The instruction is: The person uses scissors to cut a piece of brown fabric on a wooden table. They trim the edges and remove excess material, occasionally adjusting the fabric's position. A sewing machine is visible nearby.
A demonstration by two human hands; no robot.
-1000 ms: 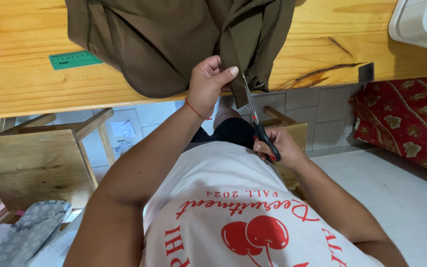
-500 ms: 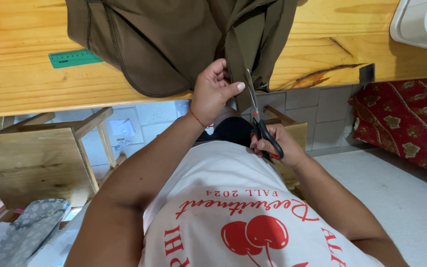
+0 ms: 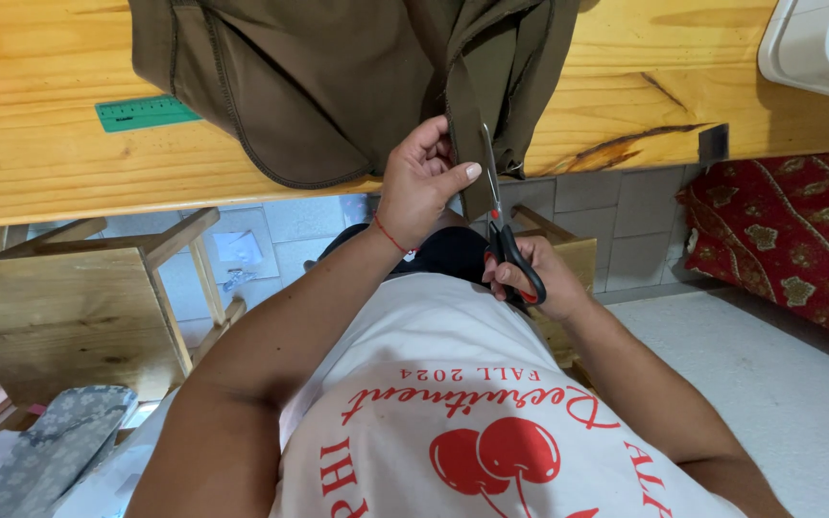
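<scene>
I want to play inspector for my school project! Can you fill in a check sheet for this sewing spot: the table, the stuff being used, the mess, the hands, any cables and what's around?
Surface: wooden table, light grain with a dark streak near its front edge.
Job's things: brown cloth hanging over the table edge; scissors with black handles, blades pointing up along a strip of the cloth.
Clutter: green ruler lying flat on the table.
Hands: left hand pinches the cloth strip; right hand has its fingers in the scissor handles.
Cables: nothing seen.
Surroundings: wooden stool, red patterned cushion, white machine at the table corner, tiled floor.
</scene>
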